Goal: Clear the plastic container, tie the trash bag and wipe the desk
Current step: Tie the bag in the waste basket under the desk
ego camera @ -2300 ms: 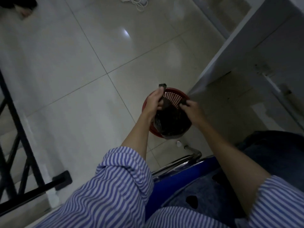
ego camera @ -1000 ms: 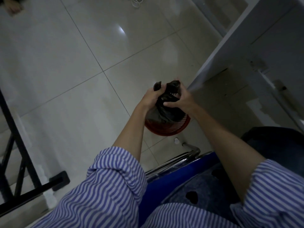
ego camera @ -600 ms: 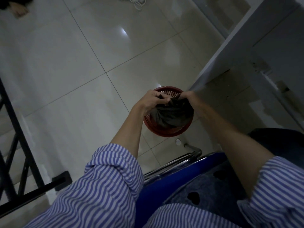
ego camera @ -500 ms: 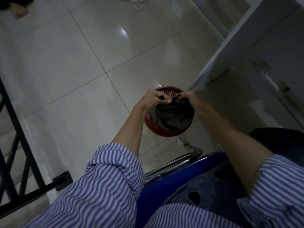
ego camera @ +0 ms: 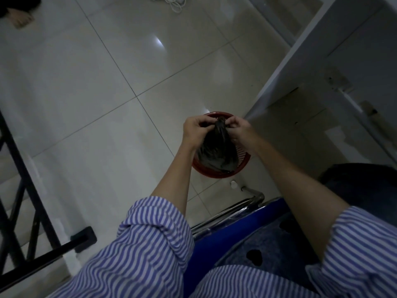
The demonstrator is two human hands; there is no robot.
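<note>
Two hands in my view, both closed on the gathered neck of one black trash bag (ego camera: 217,151): the left hand (ego camera: 196,131) pinches the plastic from the left, the right hand (ego camera: 239,130) from the right, their fingertips nearly meeting at the bunched top. The bag's body hangs below the hands, ribbed with folds, its lower part sitting inside a red basket (ego camera: 242,163) with a perforated wall; whether the neck is knotted I cannot tell. The basket stands on the pale, glossy tiled floor (ego camera: 107,93), just beside the foot of a white table (ego camera: 300,61) that runs up the right side of the frame. Both forearms are bare, with blue-and-white striped sleeves (ego camera: 150,233) rolled up near the elbows. Beneath the arms I note a blue chair seat (ego camera: 225,239) with a chrome tube frame (ego camera: 251,196) at its front edge, and a small white object (ego camera: 233,183) on the floor between the frame and the basket, too small to identify. A black metal railing (ego camera: 19,190) crosses the lower left. At the top edge lies a coiled white cord (ego camera: 171,1); in the top left corner, part of another person's foot (ego camera: 21,18) rests on the tiles. Lighting is dim throughout.
</note>
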